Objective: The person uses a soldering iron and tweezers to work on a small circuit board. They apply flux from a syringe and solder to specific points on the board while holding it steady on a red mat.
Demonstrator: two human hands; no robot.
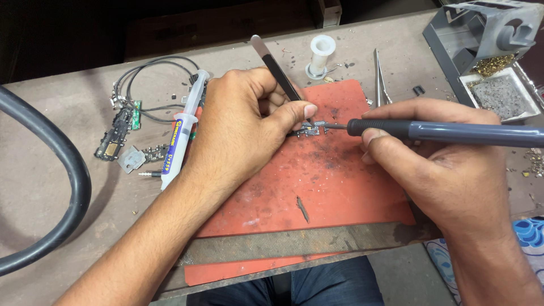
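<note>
Nearest the camera, a strip of blue trousers [317, 283] shows below the edge of the tabletop [45, 187], and a long flat metal file [294, 241] lies across the front of the red work mat [323, 187]. A small dark sliver [302, 209] rests alone on the mat just beyond it.

The right hand [447, 170] comes in from the lower right, its grip clenched around a grey soldering iron [453, 132] held like a pen, the thumb and fingers wrapped on the black collar. The iron lies nearly level and its thin tip touches a small metal circuit part [310, 131] sitting on the mat near its upper middle.

The left hand [243, 130] reaches in from the lower left and grasps a pair of tweezers [276, 67], pinched between thumb and forefinger; the tweezer points come down onto the same small part from the left (the very tips are hidden behind the thumb).

Just left of that hand, a white syringe [181, 133] lies on the tabletop, partly under the wrist. Farther left are a few small boards with black wires [122, 122] looped above them, and a thick black hose [68, 170] curves along the left edge.

Farther back, a white spool [322, 54] stands upright beyond the mat, a second pair of tweezers [378, 76] lies to its right, and a grey stand [481, 34] with a tray of brass wool occupies the far right corner.
</note>
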